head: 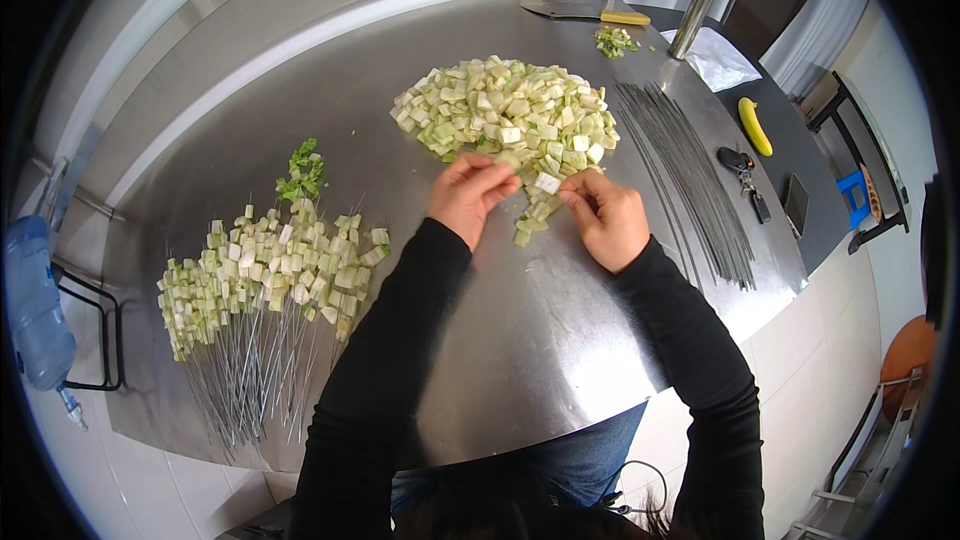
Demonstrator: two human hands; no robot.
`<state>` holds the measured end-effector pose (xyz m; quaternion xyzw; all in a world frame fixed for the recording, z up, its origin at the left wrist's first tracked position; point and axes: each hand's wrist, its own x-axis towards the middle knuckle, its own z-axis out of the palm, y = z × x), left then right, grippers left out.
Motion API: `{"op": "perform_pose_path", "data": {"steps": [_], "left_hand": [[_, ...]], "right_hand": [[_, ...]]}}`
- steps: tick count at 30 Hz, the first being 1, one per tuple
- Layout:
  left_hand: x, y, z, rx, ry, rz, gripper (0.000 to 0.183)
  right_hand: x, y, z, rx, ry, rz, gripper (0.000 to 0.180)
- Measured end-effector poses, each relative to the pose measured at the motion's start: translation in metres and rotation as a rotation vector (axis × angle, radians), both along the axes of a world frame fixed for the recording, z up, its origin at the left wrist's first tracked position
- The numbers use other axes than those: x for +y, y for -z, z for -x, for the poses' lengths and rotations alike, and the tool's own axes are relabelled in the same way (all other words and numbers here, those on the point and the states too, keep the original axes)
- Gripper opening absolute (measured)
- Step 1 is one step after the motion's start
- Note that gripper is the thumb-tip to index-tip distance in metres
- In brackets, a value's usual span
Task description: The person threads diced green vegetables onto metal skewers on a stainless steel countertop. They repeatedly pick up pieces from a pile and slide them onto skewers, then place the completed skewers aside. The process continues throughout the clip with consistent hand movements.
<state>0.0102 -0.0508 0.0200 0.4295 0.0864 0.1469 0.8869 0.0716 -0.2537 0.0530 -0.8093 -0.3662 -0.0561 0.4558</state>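
A heap of diced pale-green vegetable [517,101] lies on a stainless steel table [495,360]. At its near edge my left hand [474,191] pinches a pale piece, somewhat blurred, between thumb and fingers. My right hand [606,216] has its fingertips at a white vegetable cube [547,183]; a skewer is not discernible there. Thin bare metal skewers [694,180] lie to the right of my right hand. On the left, many skewers threaded with vegetable cubes [277,262] lie side by side, their bare ends towards me.
Chopped green leaves [301,171] lie beyond the threaded skewers. A cleaver [585,13] and small vegetable scraps [615,41] are at the far right. Beside the bare skewers are keys [742,169], a banana [754,126], a phone [796,205] and a plastic bag [709,60]. A metal post [699,4] stands there.
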Motion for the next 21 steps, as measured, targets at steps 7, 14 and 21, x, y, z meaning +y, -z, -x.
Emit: {"op": "perform_pose_path", "data": {"steps": [7, 14, 21], "left_hand": [[-0.015, -0.003, 0.002, -0.019, 0.08, -0.053, 0.012], [-0.012, 0.001, 0.001, 0.022, -0.018, -0.308, 0.014], [-0.008, 0.006, 0.003, 0.03, -0.348, -1.388, 0.02]], "right_hand": [[0.001, 0.0, 0.002, 0.032, 0.018, 0.025, 0.008], [-0.001, 0.002, -0.004, 0.02, 0.069, 0.024, 0.01], [-0.01, 0.002, -0.022, 0.106, 0.161, -0.015, 0.011]]}}
